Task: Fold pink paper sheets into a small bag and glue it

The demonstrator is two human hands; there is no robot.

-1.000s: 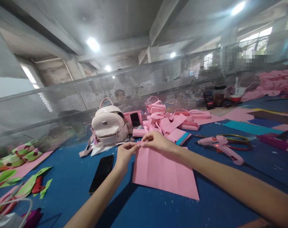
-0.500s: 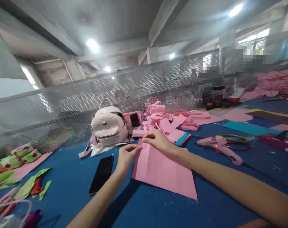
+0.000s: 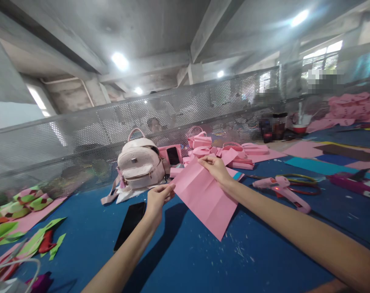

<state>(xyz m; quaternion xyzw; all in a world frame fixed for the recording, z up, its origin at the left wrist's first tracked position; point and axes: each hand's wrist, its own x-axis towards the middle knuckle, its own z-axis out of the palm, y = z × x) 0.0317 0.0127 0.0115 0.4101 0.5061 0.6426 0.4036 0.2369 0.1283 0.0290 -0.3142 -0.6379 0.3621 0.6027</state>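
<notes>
A creased pink paper sheet (image 3: 205, 199) hangs lifted off the blue table (image 3: 258, 252), tilted with one corner pointing down. My left hand (image 3: 157, 200) pinches its left corner between thumb and fingers. My right hand (image 3: 214, 167) pinches the sheet's top edge, higher and further away. Both hands are closed on the paper. A black phone (image 3: 130, 219) lies flat on the table just left of my left wrist.
A pale pink backpack (image 3: 140, 165) stands behind the sheet, with a pile of pink paper pieces (image 3: 230, 156) to its right. A pink glue gun (image 3: 281, 191) lies at right. Green and pink scraps (image 3: 23, 211) lie at left. A perforated metal screen (image 3: 81, 138) runs along the back.
The pink sheet lay flat on the table; both hands have now lifted it and turned it so a corner points down. My right hand rose and moved away from my left.
</notes>
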